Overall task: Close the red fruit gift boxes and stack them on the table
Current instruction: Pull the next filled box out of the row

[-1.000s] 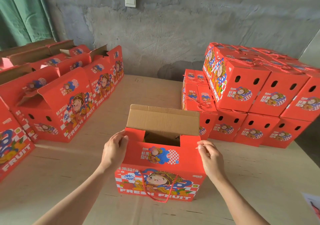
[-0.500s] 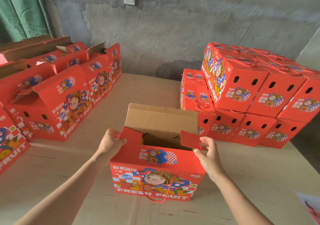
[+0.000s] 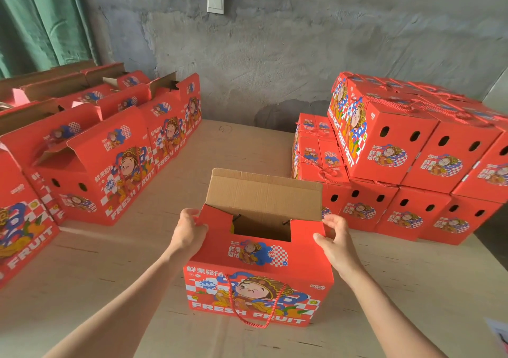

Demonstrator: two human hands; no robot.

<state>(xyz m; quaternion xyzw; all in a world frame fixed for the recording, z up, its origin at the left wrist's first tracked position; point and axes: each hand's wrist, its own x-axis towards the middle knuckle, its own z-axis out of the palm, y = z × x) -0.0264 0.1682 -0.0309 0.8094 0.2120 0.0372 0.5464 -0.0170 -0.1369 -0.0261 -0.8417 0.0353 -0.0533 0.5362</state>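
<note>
— What stood on the far left?

— A green curtain [image 3: 41, 19] hung in the corner, and below it rows of open boxes [image 3: 110, 165] sat on the table [image 3: 82, 289] with their flaps up.

— And the left hand?

— The left hand [image 3: 188, 234] gripped the left tab of the near flap, its fingers curled round the tab's edge.

— Where was the box being worked on?

— The red gift box [image 3: 258, 283] stood upright on the table, in the middle and close to the person, between both hands. Its top was open: the brown back flap [image 3: 264, 195] stood raised, while the near flap leaned in over the opening. A red rope handle [image 3: 247, 316] hung down the printed front. Above, on the grey wall, there was a light switch [image 3: 215, 2].

— The right hand?

— The right hand [image 3: 338, 245] pinched the right tab of that flap, thumb on the near face and fingers behind it.

— Further right?

— The closed boxes [image 3: 398, 151] were stacked in two layers against the wall, well apart from the open one.
</note>
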